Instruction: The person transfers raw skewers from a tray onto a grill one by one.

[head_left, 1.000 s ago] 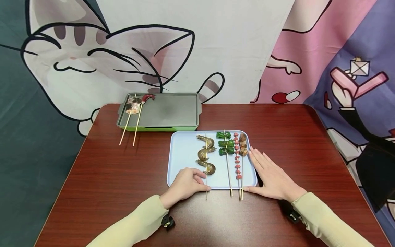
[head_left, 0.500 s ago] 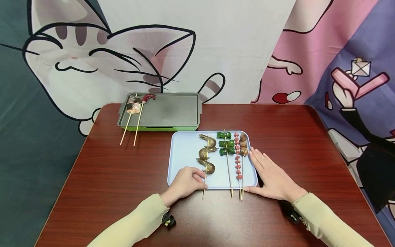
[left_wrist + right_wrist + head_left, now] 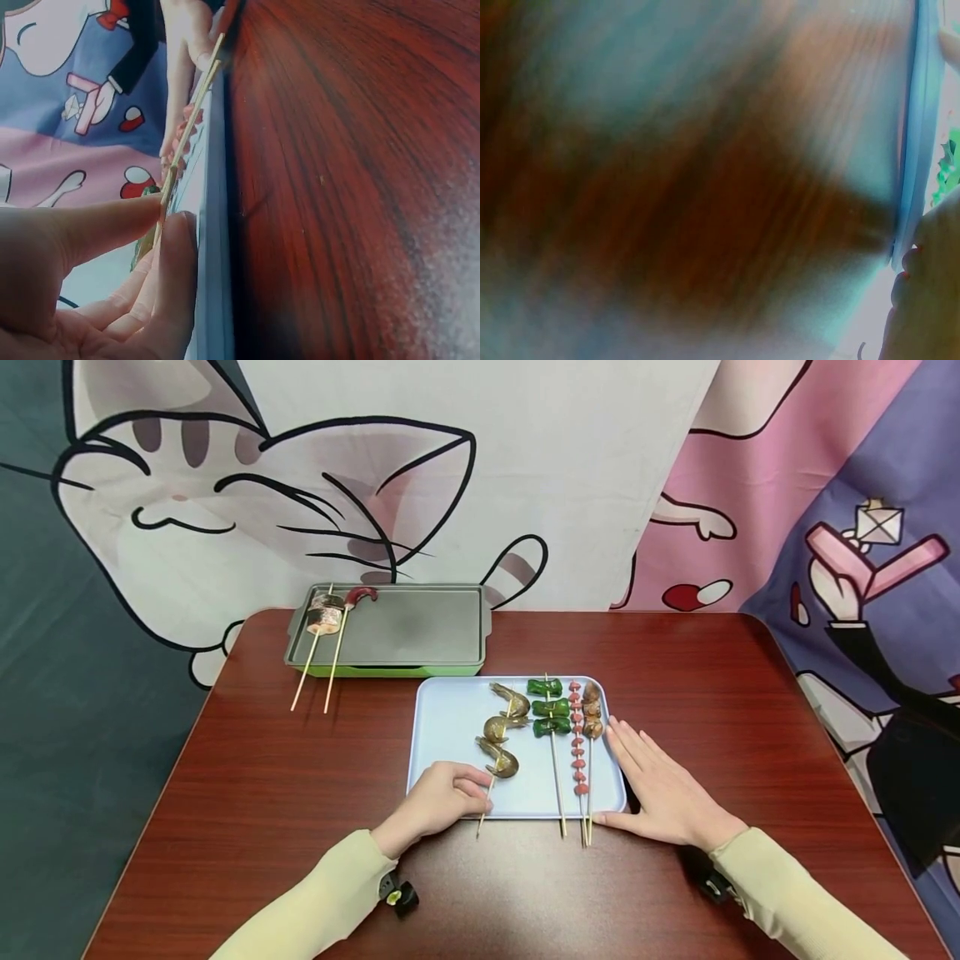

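Head view, left hand [image 3: 437,797]: thumb and fingers pinch the stick of the shrimp skewer; the left wrist view confirms the stick between the digits.
Right hand [image 3: 667,785]: not gripping; fingers extend straight along the tray's right rim, thumb at the near right corner beside the stick ends.
Shrimp skewer [image 3: 501,762]: three shrimp over the tray, slanted, far end toward the right; stick end projects past the near rim. Contact between shrimp and tray cannot be determined.
Tray [image 3: 442,718]: pale blue, rectangular, on the brown table [image 3: 562,902].
Tray skewers, left to right: green skewer [image 3: 552,708] just beside the shrimp, red skewer [image 3: 577,741], brown skewer [image 3: 592,710]; sticks overhang the near rim.
Grill pan [image 3: 420,627]: grey top, green base, beyond the tray at left.
Pan skewers: chunky skewer [image 3: 324,614] and dark red skewer [image 3: 352,602], side by side at the left end, sticks pointing nearward.
Backdrop [image 3: 577,468]: printed cloth behind the table.
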`<state>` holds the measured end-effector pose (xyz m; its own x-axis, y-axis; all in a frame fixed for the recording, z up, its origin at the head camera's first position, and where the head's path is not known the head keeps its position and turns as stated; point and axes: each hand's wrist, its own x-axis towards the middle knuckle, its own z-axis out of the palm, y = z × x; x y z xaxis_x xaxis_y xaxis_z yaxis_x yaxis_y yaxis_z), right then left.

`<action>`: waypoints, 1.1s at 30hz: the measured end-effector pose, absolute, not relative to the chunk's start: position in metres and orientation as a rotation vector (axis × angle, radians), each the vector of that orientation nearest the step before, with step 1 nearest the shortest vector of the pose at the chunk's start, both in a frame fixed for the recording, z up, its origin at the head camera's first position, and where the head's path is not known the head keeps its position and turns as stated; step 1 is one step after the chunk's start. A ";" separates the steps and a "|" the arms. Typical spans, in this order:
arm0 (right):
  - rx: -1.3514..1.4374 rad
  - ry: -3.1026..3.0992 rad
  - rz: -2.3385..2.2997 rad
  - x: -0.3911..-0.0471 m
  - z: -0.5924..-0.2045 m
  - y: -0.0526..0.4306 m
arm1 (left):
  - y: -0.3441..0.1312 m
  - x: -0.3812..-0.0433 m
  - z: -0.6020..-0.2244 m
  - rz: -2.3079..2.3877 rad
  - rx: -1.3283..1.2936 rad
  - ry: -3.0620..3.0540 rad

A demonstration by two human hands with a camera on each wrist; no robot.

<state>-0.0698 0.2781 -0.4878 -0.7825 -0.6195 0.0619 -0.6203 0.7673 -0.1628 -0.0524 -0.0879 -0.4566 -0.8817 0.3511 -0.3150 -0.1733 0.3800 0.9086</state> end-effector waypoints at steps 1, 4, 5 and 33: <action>1.039 -2.940 0.272 -0.070 -0.488 0.278 | -0.088 -0.052 -0.457 1.548 0.145 2.156; 1.044 -2.921 0.274 -0.070 -0.488 0.278 | -0.090 -0.052 -0.457 1.626 0.110 2.073; 1.043 -2.917 0.275 -0.070 -0.488 0.278 | -0.090 -0.052 -0.457 1.646 0.100 2.051; 1.016 -2.971 0.276 -0.069 -0.486 0.278 | -0.106 -0.047 -0.442 1.662 0.116 2.120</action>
<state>-0.0688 0.2775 -0.4859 -0.7923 -0.6083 0.0465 -0.6065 0.7771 -0.1682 -0.0466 -0.1059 -0.4419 -0.8988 0.3303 -0.2882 -0.2011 0.2735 0.9406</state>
